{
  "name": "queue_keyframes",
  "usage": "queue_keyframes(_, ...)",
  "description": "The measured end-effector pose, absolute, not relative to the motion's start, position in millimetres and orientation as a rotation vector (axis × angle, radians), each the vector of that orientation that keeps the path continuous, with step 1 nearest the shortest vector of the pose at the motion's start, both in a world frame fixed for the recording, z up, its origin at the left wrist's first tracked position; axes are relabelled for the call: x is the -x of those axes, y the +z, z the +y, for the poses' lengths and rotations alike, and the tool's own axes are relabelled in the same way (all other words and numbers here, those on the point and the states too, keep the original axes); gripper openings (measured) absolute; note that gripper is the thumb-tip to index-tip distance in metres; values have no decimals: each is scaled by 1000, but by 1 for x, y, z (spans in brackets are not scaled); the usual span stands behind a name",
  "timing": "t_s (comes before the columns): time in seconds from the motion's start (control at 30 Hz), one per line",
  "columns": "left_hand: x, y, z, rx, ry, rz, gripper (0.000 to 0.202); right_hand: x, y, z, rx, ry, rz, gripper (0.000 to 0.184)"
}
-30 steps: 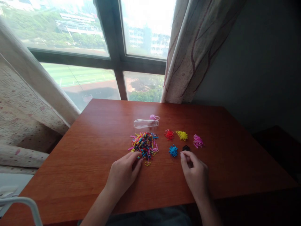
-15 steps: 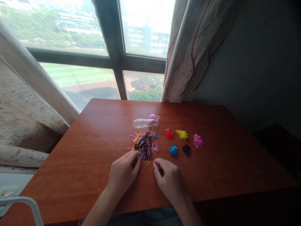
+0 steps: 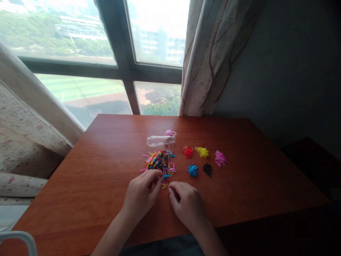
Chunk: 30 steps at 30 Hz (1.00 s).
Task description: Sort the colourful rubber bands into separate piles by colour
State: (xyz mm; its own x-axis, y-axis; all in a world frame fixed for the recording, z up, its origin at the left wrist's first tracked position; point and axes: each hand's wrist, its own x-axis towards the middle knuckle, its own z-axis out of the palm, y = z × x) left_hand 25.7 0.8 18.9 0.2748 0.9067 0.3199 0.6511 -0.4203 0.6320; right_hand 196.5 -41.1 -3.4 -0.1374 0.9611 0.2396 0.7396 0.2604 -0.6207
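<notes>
A mixed heap of small coloured plastic pins, like stitch markers (image 3: 157,161), lies on the wooden table. My left hand (image 3: 142,193) is at the heap's near edge, thumb and forefinger pinched together. Whether a pin is between those fingertips is too small to make out. My right hand (image 3: 188,202) rests just to the right, fingers curled and thumb against the forefinger; what it holds, if anything, is hidden. Right of the heap are single-colour piles: red pins (image 3: 188,152), yellow pins (image 3: 202,152), pink pins (image 3: 220,158), blue pins (image 3: 192,170) and black pins (image 3: 207,169).
Behind the heap a clear plastic bottle (image 3: 160,141) lies on its side, with a pink cap or loop (image 3: 170,133) by its neck. The table (image 3: 93,177) reaches to a window with curtains (image 3: 198,78). A white curved tube (image 3: 23,236) stands at the lower left.
The whole view has shifted slightly. Relative to the heap, my left fingertips have moved a little to the right, closer to my right hand. My right hand stays about where it was.
</notes>
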Motion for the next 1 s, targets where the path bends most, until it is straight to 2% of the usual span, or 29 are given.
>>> queue_keyframes(0.23, -79, 46, 34, -2396, 647, 1065, 18, -198, -10, -42, 1653, 347, -1961, 14)
queue_keyframes(0.37, -102, 50, 51, -2516, 471, 1046, 13, -198, -10, -41, 1669, 343, -2008, 13)
queue_keyframes(0.53, -116, 45, 58, -2546, 423, 1037, 8, -198, -8, -41, 1654, 339, -2006, 13)
queue_keyframes(0.83, -87, 45, 52, -2472, 538, 1161, 17, -198, -5, -42, 1580, 447, -1955, 15)
queue_keyframes(1.0, -45, 37, 35, -2300, 772, 1236, 12, -197, -3, -41, 1555, 515, -1921, 17)
